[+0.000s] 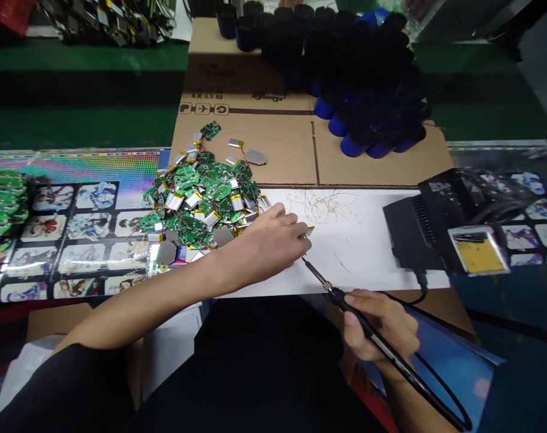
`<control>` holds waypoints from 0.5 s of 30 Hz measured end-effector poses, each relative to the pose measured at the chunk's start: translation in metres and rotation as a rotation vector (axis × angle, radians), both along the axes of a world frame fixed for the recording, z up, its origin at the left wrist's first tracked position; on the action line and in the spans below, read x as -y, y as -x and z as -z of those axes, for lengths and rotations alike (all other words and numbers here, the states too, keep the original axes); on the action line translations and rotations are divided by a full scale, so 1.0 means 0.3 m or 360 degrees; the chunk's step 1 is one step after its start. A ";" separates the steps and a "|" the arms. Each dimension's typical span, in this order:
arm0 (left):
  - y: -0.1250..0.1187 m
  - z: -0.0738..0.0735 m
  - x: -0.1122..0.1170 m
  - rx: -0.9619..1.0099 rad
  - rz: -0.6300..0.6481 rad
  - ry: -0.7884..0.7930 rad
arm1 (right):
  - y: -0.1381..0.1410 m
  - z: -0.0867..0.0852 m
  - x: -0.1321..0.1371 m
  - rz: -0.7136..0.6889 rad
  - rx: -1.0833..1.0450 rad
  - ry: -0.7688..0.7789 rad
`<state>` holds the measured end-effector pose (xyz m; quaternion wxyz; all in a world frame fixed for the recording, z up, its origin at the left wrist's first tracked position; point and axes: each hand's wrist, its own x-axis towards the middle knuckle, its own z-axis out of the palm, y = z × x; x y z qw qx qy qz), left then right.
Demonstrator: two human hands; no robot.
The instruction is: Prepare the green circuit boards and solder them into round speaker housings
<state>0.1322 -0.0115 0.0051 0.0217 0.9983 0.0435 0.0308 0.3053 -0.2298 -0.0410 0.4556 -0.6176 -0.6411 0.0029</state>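
My right hand (pixel 384 328) is wrapped round the black handle of a soldering iron (pixel 359 316). The iron's metal tip points up and left, close by the fingers of my left hand (pixel 276 237). Those fingers are pinched together over the white work surface, and a small battery (pixel 310 231) with a yellow end shows just past them, mostly hidden. Left of that hand lies a heap of green circuit boards (pixel 196 180) with small silver batteries and thin red and black wires. Whether a board is also under my left fingers, I cannot tell.
Thin wire scraps (pixel 323 204) lie on the white surface (pixel 359 240). A black soldering station (pixel 413 234) stands right, with a yellow sponge (pixel 478 252) in a tray. Behind is a cardboard sheet (pixel 264 138) bearing many blue-black cylinders (pixel 354 144). More boards (pixel 5 204) are stacked far left.
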 end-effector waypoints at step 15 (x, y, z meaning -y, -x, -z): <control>-0.003 -0.025 -0.003 -0.0065 0.0005 0.0049 | -0.069 0.072 0.052 0.0375 -0.0818 -0.0022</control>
